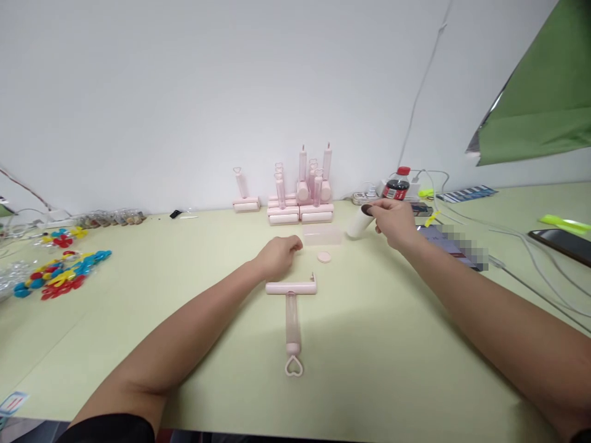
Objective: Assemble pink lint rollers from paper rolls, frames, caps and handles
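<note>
The right hand (394, 223) holds in its grip the white roll (358, 224), beyond and right of the pink handle (292, 317). The left hand (277, 255) curls just beyond this handle; its exact grip I cannot tell.

Front-centre on the counter (369, 357), a roller handle (292, 323) is laid, with a disc (324, 257) placed behind its head and a cover (322, 234) set behind the disc; the left hand (277, 257) is positioned left of both, and a roll (357, 223) is held in the right hand (392, 223), right of the cover. Behind the cover, assembled rollers (300, 212) are grouped near the wall (184, 92), a single roller (246, 205) being set apart to their left. A bottle (398, 184) is stood behind the right hand, a phone (561, 245) is placed at far right, toy pieces (62, 290) are spread at far left.
</note>
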`<control>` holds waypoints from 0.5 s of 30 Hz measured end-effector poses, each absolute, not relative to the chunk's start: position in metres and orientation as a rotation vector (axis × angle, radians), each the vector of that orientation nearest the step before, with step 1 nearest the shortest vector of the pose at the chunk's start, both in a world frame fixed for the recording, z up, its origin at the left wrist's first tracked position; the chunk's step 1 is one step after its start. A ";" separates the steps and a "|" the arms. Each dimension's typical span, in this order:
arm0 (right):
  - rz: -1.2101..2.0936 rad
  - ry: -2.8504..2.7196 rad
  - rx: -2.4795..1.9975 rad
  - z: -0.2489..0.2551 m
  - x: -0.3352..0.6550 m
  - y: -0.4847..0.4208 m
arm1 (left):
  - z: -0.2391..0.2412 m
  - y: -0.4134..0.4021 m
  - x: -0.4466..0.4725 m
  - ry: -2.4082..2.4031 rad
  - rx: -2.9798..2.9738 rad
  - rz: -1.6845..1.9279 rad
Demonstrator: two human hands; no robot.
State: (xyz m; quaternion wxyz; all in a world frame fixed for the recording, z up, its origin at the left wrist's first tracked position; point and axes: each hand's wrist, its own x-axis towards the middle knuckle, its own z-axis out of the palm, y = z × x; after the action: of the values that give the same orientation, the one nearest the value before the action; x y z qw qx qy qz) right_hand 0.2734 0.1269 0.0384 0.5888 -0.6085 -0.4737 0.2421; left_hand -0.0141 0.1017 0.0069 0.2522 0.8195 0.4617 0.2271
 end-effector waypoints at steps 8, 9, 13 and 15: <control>0.782 -1.096 -1.461 0.021 0.269 0.131 | 0.023 0.102 0.030 1.104 2.618 0.205; 0.808 -1.095 -1.466 0.019 0.268 0.131 | 0.025 0.101 0.029 1.109 2.637 0.187; 0.916 -1.096 -1.506 0.010 0.265 0.133 | 0.029 0.094 0.017 1.154 2.712 0.192; 0.957 -1.102 -1.519 0.005 0.263 0.134 | 0.028 0.092 0.011 1.175 2.722 0.193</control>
State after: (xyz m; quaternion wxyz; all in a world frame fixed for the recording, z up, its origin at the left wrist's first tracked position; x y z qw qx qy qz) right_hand 0.2634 0.1341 0.0048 0.4946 -0.6266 -0.4547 0.3949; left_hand 0.0112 0.0919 0.0279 0.0852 0.9128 0.3942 0.0648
